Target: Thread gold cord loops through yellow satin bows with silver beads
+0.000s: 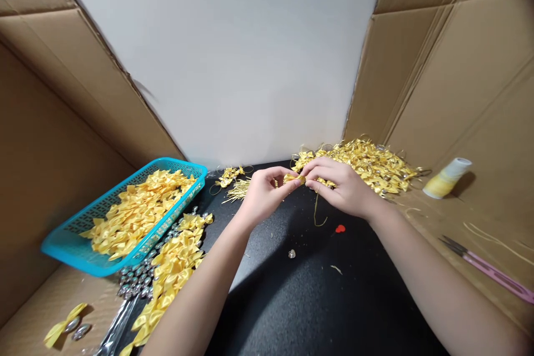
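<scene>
Over the black work surface (287, 295), both hands meet at a small yellow satin bow (295, 178). My left hand (267, 192) pinches it between thumb and forefinger from the left. At its right end, the fingertips of my right hand (340, 186) are closed on it. A thin gold cord (316, 211) dangles below the right fingers and curls at its end. Exactly how the cord joins the bow is hidden by the fingers. Behind the hands lies a big heap of yellow bows with gold cords (371, 164). A bundle of cut gold cords (237, 191) lies just left of the left hand.
A turquoise basket (95, 267) of yellow bows stands at left, beside silver beads (137, 278) and loose bows (175, 267). A silver bead (291, 254) and a red piece (340, 228) lie in front. Pink-handled scissors (496, 275) and a spool (446, 178) are at right. Cardboard walls surround the space.
</scene>
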Demonstrator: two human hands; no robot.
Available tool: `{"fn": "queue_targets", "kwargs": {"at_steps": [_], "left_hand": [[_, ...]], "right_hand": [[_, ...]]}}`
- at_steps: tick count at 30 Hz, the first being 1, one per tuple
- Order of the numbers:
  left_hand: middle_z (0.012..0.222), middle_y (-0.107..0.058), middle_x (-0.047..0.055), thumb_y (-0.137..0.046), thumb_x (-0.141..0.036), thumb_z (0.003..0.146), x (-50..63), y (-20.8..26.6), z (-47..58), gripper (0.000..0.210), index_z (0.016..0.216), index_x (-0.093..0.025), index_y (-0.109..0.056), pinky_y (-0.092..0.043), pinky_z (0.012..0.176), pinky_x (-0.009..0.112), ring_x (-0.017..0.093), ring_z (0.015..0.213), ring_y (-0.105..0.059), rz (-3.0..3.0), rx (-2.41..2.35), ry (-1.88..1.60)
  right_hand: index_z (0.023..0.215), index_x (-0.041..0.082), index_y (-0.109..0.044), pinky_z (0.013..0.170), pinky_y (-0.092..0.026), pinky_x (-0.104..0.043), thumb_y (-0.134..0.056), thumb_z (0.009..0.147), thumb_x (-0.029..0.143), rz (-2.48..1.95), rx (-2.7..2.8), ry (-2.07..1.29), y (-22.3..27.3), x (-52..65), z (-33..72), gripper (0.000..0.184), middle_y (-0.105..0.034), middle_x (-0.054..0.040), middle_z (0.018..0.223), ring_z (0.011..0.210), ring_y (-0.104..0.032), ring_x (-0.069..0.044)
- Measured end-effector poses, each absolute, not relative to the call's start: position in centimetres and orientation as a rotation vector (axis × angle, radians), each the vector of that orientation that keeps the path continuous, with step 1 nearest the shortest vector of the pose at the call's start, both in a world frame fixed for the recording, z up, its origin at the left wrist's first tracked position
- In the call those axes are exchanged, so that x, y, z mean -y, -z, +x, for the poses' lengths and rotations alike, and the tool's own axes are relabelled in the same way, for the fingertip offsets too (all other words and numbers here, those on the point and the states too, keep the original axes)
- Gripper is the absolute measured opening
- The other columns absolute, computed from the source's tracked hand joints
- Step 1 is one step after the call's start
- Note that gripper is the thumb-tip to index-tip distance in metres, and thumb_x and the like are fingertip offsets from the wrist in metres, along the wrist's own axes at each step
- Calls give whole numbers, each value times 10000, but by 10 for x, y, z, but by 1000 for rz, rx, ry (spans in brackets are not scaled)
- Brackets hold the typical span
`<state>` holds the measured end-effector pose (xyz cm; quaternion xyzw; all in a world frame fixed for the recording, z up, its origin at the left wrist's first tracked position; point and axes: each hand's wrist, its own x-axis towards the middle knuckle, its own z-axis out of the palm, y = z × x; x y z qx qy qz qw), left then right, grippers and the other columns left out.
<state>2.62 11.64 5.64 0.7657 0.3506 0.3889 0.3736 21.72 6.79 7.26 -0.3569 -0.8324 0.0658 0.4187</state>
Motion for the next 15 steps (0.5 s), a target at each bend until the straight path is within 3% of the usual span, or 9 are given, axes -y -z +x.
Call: {"fn": "queue_targets", "kwargs": {"at_steps": [10, 15], "left_hand": [[642, -641, 20, -676, -429, 777, -116, -60, 26, 297, 871, -154, -736, -303, 507, 236, 94, 528, -427, 2004, -938, -939], [749, -704, 50, -666, -407, 788, -118, -57, 25, 271, 877, -160, -735, -379, 563, 246, 123, 610, -530, 1965, -891, -908]], "right_hand": [[744, 190, -600, 752, -463, -320, -539, 901, 184, -923, 2126, -104, -68, -70, 214, 168, -594, -54, 864, 837, -566, -169], [733, 195, -619, 775, -466, -333, -559, 884, 174, -973, 2148, -176, -64, -71, 213, 163, -611, -52, 880, 854, -581, -173]]}}
